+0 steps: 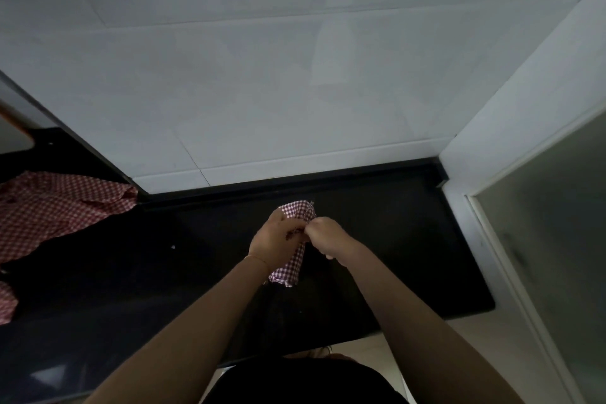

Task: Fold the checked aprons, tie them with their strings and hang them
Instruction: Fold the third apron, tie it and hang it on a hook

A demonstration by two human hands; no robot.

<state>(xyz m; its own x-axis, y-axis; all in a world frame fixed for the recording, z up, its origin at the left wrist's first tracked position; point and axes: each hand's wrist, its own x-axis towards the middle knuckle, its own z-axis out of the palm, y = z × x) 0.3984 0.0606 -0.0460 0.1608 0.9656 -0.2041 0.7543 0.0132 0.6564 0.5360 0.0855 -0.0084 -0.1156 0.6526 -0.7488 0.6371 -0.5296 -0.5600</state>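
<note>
Apron bundle (292,246) sits at centre frame, folded narrow, held just above the black counter (393,239). Its long axis runs from the upper end near the wall down toward the person. Left hand (275,239) wraps the bundle's middle, fingers curled round it. Right hand (324,238) meets it from the right at the same height, fingers curled and pinching at the cloth, probably a string, though the string itself is too dim and small to make out. Both hands are equally near. A second apron (59,207) lies spread at the left edge, partly cut off. No hook or rail shows.
</note>
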